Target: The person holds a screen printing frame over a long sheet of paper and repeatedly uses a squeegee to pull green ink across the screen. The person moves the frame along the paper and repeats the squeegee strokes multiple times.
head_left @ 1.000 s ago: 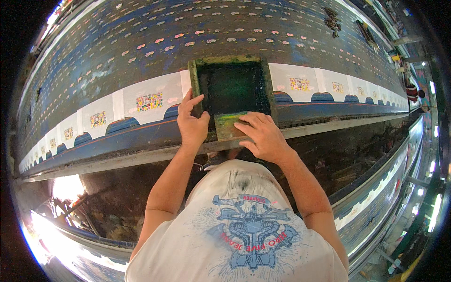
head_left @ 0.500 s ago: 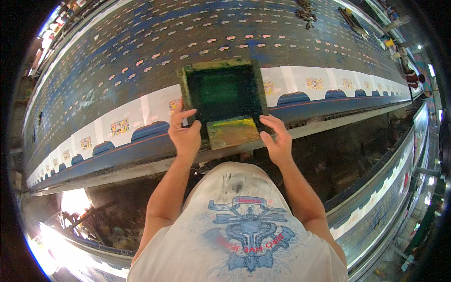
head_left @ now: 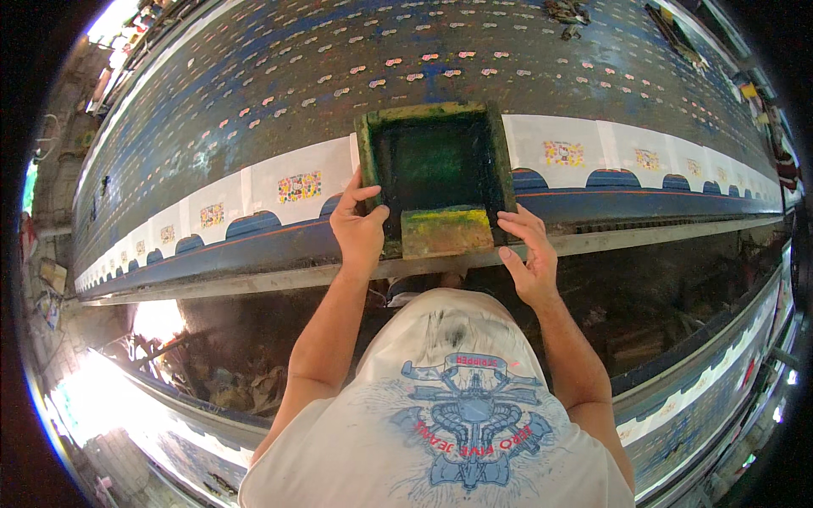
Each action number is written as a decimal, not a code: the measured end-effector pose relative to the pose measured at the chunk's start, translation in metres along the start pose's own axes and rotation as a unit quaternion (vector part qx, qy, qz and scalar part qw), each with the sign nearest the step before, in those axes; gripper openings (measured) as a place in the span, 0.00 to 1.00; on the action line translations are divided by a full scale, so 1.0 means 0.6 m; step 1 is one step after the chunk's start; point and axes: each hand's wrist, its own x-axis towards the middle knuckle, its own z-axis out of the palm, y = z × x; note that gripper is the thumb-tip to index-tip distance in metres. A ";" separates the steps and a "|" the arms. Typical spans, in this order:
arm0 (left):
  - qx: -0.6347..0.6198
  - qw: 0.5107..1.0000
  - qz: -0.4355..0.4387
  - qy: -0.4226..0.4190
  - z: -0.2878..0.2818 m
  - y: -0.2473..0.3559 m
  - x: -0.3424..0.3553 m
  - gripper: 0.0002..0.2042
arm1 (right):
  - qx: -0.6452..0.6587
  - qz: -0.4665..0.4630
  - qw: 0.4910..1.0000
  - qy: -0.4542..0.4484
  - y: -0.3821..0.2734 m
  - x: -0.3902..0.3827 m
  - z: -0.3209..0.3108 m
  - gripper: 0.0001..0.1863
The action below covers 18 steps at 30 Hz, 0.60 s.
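Fabric panels, white with small multicoloured printed motifs (head_left: 299, 186), run in a row along the near edge of a long dark-blue printing table (head_left: 254, 93) that curves from the far left to the far right. To the left lie 3 or more of these panels, each above a blue scalloped shape on the table's edge.

At the middle sits a square, green-stained wooden screen-printing frame (head_left: 434, 118), flat on the table over the row of panels, its mesh dark green. A yellow-green smeared squeegee blade (head_left: 446, 232) lies across the frame's near side.

The left hand (head_left: 359, 229) grips the frame's near-left corner: fingers curl over the left rail, the thumb spreads toward the mesh. The forearm comes up from the lower edge.

The right hand (head_left: 528, 258) is at the frame's near-right corner, just beside the squeegee. Its fingers are spread wide and loose, fingertips at or just off the right rail; I cannot tell whether they touch, and they close on nothing.

Below the hands is the person's white T-shirt with a blue and red printed graphic (head_left: 470, 423).

Right of the frame, more white panels (head_left: 563, 152) carry on along the edge toward the far right. Across the far part of the table, rows of small pale marks dot the blue surface.
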 end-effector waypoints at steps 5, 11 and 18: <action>-0.002 1.000 -0.012 0.000 0.003 0.004 -0.001 0.17 | 0.014 0.001 1.000 -0.002 0.000 -0.001 -0.004 0.23; -0.023 1.000 0.003 -0.004 0.010 -0.001 -0.001 0.16 | -0.068 0.007 0.998 0.007 -0.026 0.006 -0.007 0.21; 0.006 1.000 0.010 -0.011 0.012 0.004 -0.001 0.15 | -0.202 -0.116 0.972 -0.043 -0.075 0.030 0.022 0.21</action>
